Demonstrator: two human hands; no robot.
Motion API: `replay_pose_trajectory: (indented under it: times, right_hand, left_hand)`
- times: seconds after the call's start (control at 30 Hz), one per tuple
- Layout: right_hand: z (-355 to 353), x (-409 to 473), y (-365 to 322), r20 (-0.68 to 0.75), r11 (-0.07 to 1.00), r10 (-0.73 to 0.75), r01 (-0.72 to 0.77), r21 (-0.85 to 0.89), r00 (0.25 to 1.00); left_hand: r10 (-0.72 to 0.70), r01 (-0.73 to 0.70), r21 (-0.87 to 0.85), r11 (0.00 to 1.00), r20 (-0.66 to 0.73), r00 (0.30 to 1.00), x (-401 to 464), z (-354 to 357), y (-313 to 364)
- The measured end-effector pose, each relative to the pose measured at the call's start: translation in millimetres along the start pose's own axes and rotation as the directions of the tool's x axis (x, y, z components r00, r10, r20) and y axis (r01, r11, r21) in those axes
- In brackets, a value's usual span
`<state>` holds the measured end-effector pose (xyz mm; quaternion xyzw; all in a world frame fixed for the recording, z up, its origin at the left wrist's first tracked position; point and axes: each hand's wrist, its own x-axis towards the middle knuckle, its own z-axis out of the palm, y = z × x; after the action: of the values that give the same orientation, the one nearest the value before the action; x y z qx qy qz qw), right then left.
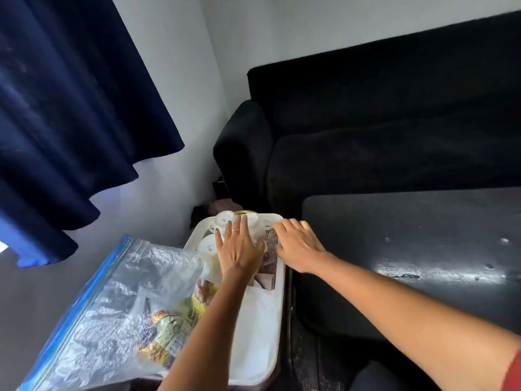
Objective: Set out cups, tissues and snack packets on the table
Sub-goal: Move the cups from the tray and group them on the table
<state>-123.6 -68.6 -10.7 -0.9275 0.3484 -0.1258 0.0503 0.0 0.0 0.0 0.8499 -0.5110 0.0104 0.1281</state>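
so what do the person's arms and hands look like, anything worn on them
Both forearms are bare, with no watch or bracelet in view. The left hand wears a thin gold-coloured ring on one finger. The right hand shows no ring or glove. At the lower right corner of the view, a red sleeve edge covers the right upper arm. The left arm shows no sleeve within the frame.

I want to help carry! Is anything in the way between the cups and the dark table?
Nothing visible blocks it. The cups sit on the white tray, just left of the dark table, whose visible top looks bare.
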Motion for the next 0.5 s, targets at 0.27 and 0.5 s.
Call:
replay_pose_trajectory:
  times: [0.27,0.5]
  right_hand:
    - [22,48,2,0.118,0.986,0.149,-0.156,0.051,0.982]
    - [41,59,-1,-0.022,0.970,0.231,-0.229,0.080,0.973]
  left_hand:
    - [0.028,-0.029,0.030,0.999,0.020,0.999,14,19,-10]
    - [0.032,-0.027,0.075,0.997,-0.061,0.998,15,29,-12]
